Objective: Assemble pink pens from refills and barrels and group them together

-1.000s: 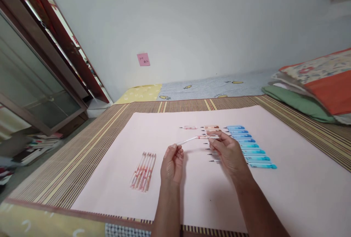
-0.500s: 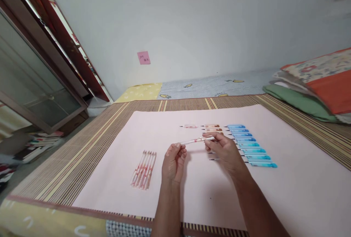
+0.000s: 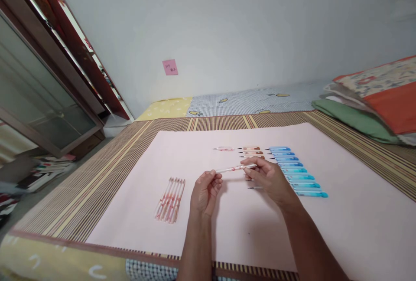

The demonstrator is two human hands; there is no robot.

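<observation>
A slim pen (image 3: 234, 168) with a pink-and-white pattern is held level between both hands, above the pink sheet. My left hand (image 3: 206, 190) pinches its left end with thumb and fingers. Around the right end the fingers of my right hand (image 3: 266, 179) are closed. A bundle of similar pink-and-white pens (image 3: 170, 200) lies on the sheet, left of my left hand. Beyond the held pen, one pink pen (image 3: 225, 148) lies alone with its dark tip to the left. Brown pens (image 3: 251, 148) lie in a column, partly hidden by my right hand.
Several blue to turquoise pens (image 3: 294, 171) form a column right of the brown ones. The pink sheet (image 3: 130, 211) lies on a striped mat (image 3: 81, 190). Folded cloths and a cushion (image 3: 390, 94) sit at the right; a pink note (image 3: 170, 67) is on the wall.
Both hands keep hold of the pen and have barely moved. My right hand has shifted slightly to the right, and the pen's right end shows more of its pattern.
</observation>
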